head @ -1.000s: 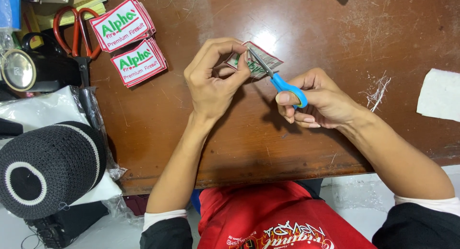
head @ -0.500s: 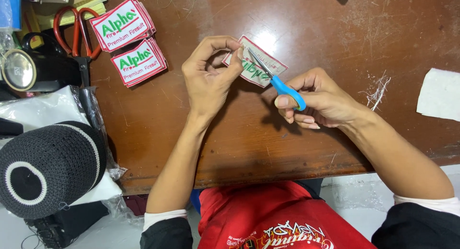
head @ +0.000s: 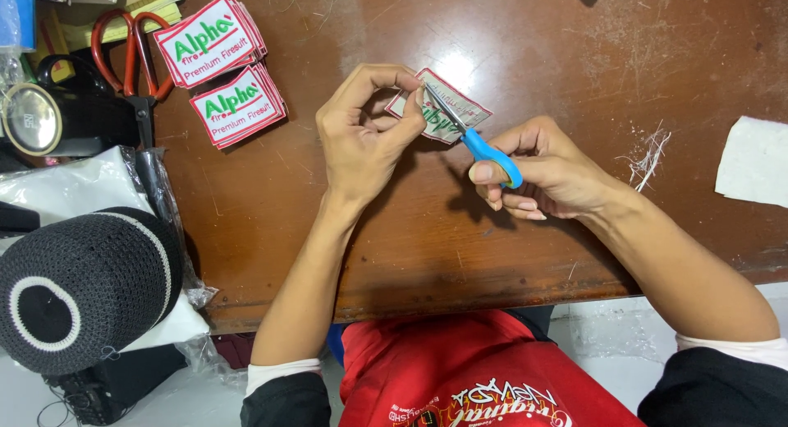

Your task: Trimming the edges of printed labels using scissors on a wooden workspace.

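My left hand pinches a small rectangular embroidered patch, white with a red border and green lettering, held just above the brown wooden table. My right hand grips small thread snips with a blue handle; their metal blades lie across the patch near my left fingertips. Both forearms come up from the near edge of the table.
Two stacks of matching patches lie at the upper left beside red-handled scissors. A black knitted cap sits at the left on plastic bags. Cut thread scraps and a white cloth piece are at the right.
The patch has turned slightly in my left fingers and the snips' blades have shifted along its edge. Both hands stay in nearly the same place.
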